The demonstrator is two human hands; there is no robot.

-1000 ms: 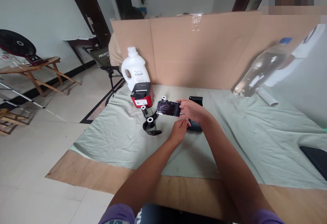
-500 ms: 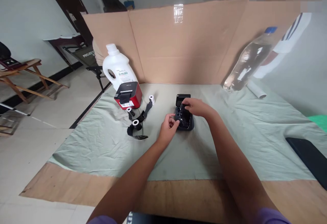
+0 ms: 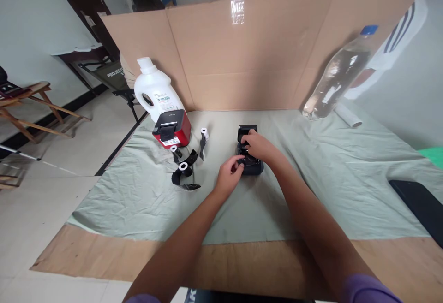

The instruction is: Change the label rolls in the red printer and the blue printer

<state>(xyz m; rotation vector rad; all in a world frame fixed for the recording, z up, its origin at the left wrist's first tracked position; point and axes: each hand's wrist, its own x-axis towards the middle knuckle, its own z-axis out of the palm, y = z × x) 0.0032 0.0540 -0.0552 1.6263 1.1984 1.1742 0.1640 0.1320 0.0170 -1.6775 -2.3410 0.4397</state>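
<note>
A small black portable printer (image 3: pixel 253 170) sits on the cloth in front of me, its lid (image 3: pixel 247 129) raised at the back. My left hand (image 3: pixel 230 174) is at its left side, thumb and forefinger curled over the near left edge. From the right, my right hand (image 3: pixel 259 147) reaches over the opening, with bent fingertips by the hinge and lid. Whatever lies under those fingertips is hidden. Something dark and shiny shows inside the body. To the left lie small rolls with black strips, a front roll (image 3: pixel 185 169), a middle roll (image 3: pixel 175 151) and a back roll (image 3: pixel 204 133).
A red and black printer (image 3: pixel 173 129) stands at the left before a white detergent jug (image 3: pixel 157 86). A cardboard panel (image 3: pixel 242 63) closes off the back. At the right are a water bottle (image 3: pixel 337 77), a white tube (image 3: pixel 349 115) and a black phone (image 3: pixel 417 206).
The dark shiny piece under my right hand was tilted up and now lies lower inside the printer. My right fingers have shifted towards the lid. The back roll's strip hangs apart from the other strip.
</note>
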